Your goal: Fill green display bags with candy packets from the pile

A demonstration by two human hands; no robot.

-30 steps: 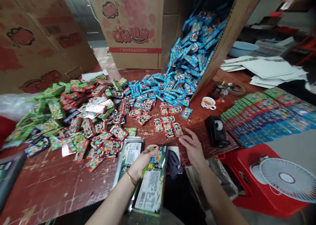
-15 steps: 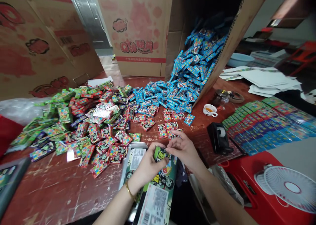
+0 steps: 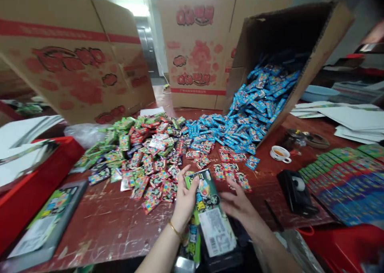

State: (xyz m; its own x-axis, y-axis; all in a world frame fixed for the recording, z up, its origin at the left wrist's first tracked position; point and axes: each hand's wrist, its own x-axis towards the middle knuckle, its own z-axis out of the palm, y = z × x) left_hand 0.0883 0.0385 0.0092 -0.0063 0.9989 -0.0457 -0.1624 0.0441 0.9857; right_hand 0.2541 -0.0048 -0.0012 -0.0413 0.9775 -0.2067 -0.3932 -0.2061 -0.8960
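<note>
My left hand point(image 3: 186, 193), with a yellow bangle on the wrist, grips the left edge of a green-and-black printed carton point(image 3: 207, 201) at its far end. A white label with a barcode covers the carton's near part. Just right of the carton is my right hand point(image 3: 240, 207), fingers spread and blurred, with nothing seen in it. Another green printed piece point(image 3: 192, 241) lies under the carton, partly hidden. Beyond my hands is a heap of small red and green candy packets point(image 3: 150, 161).
Blue packets point(image 3: 261, 101) spill from a tipped cardboard box point(image 3: 324, 45). To the right are a teacup point(image 3: 280, 154), a black tape dispenser point(image 3: 295, 193) and rows of coloured packs point(image 3: 345, 185). On the left stand a red bin point(image 3: 64, 161) and a grey tray point(image 3: 64, 225).
The view has tilted up and swung left. My right hand has let go of the carton's far end and moved off to its right. My left hand still holds the carton.
</note>
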